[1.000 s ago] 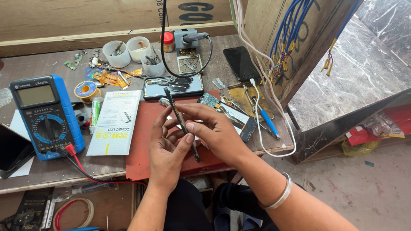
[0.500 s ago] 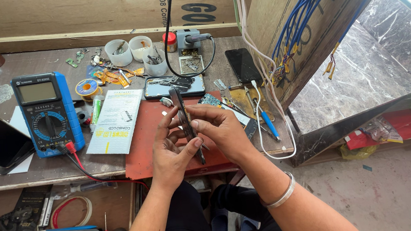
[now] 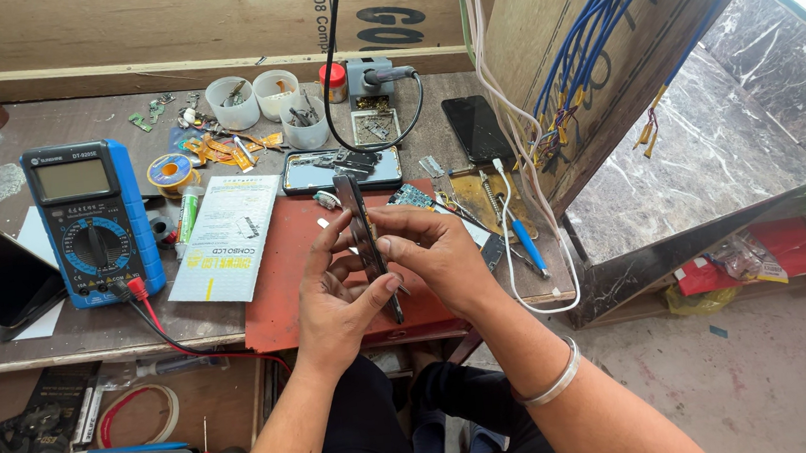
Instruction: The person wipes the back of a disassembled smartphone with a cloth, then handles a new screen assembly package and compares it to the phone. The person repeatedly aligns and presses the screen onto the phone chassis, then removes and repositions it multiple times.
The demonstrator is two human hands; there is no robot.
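Phone (image 3: 364, 235) edge-up in both hands, over red mat (image 3: 281, 287)

Bright daylight from the right (soft shadows), sharp, edges bowed.

Black phone (image 3: 364, 235) held edge-on; brick-red mat (image 3: 280, 278); blue multimeter (image 3: 95, 222) with grey screen, red and black leads (image 3: 171, 328); white booklet (image 3: 227, 238) with yellow print; blue pen (image 3: 526, 242); grey-brown table (image 3: 88, 331).
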